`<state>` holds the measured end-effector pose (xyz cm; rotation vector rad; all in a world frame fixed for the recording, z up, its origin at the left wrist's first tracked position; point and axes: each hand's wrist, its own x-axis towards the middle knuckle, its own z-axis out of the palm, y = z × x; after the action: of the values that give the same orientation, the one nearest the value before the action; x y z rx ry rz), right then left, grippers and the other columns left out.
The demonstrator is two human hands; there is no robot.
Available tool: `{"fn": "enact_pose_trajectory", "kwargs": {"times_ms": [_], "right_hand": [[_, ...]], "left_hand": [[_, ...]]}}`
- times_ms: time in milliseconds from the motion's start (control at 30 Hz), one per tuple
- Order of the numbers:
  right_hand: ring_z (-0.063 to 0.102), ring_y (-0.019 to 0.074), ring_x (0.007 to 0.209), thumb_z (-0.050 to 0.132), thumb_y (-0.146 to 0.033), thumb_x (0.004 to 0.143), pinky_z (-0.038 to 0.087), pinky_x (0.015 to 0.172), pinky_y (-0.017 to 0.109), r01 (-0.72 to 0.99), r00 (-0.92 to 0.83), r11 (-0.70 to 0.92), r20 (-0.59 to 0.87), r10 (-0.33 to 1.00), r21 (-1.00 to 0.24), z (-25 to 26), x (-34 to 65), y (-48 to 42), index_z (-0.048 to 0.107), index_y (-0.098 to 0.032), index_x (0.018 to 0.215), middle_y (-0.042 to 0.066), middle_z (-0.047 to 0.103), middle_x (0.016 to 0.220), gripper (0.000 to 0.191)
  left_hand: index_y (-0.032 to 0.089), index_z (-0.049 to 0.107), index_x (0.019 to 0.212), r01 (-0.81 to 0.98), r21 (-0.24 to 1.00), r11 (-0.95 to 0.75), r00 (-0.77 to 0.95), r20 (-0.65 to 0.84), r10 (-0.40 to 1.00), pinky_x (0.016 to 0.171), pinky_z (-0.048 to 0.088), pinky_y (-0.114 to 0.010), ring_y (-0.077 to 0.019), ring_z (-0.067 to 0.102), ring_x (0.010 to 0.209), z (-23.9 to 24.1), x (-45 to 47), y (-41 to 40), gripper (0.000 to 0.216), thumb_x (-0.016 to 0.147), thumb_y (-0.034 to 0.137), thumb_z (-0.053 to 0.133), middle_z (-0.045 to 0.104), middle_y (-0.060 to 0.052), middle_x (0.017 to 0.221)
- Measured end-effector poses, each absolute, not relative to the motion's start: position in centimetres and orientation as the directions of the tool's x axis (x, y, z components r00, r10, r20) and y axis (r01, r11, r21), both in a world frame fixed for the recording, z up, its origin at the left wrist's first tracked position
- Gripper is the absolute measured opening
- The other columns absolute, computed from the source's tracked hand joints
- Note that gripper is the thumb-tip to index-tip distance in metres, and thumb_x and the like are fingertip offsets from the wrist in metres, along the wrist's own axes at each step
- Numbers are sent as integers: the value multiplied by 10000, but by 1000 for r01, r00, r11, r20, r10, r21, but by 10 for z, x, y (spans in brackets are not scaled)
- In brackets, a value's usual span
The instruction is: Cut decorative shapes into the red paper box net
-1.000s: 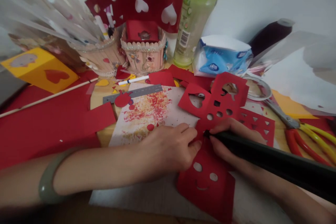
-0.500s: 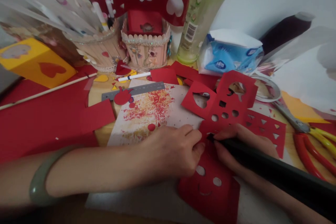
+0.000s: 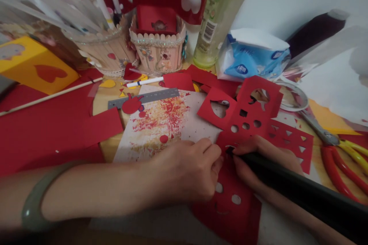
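Observation:
A red cut-out card (image 3: pixel 243 208) lies in front of me, pierced with round holes, triangles, a heart-like opening and a smiling face. My left hand (image 3: pixel 192 170) is closed, its curled fingers resting on the card's left edge; the fingertips are partly hidden. A green bangle (image 3: pixel 34 206) circles that wrist. In my right hand (image 3: pixel 267 157) is a thick black pen-shaped tool (image 3: pixel 299 183), pinched near its dark tip. That tip touches the card beside my left fingers, close to a thin pale slit. Under the card is a stained white sheet (image 3: pixel 198 115).
Scissors (image 3: pixel 330 138) with red and yellow handles lie at right. Behind the card stand a blue tissue pack (image 3: pixel 250 57), a green bottle (image 3: pixel 218 15) and a stick basket (image 3: pixel 161 51). A ruler (image 3: pixel 158 95), a yellow box (image 3: pixel 37 65) and red paper (image 3: pixel 48 134) are leftward.
The view has shifted slightly. My left hand sits a touch lower against the card, while the black tool's tip stays at nearly the same place.

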<state>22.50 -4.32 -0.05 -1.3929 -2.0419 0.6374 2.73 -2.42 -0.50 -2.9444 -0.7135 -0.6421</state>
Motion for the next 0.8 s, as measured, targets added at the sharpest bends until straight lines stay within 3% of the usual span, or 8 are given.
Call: {"fn": "enact_pose_trajectory", "kwargs": {"times_ms": [400, 800], "right_hand": [[613, 105, 600, 591, -240, 803, 489, 548, 188, 617, -166, 148, 57, 985, -773, 8, 226, -41, 596, -275, 800, -51, 658, 690, 35], [559, 78, 531, 588, -235, 805, 444, 489, 160, 634, -211, 214, 101, 972, -743, 0, 230, -43, 583, -286, 810, -76, 621, 643, 51]], "left_hand": [[133, 574, 758, 444, 17, -896, 803, 437, 406, 375, 309, -274, -175, 500, 587, -8, 24, -28, 78, 833, 111, 577, 494, -15, 640], [134, 558, 712, 439, -12, -898, 798, 464, 384, 383, 327, -253, -164, 496, 581, -8, 25, -26, 119, 819, 83, 564, 482, -13, 617]]}}
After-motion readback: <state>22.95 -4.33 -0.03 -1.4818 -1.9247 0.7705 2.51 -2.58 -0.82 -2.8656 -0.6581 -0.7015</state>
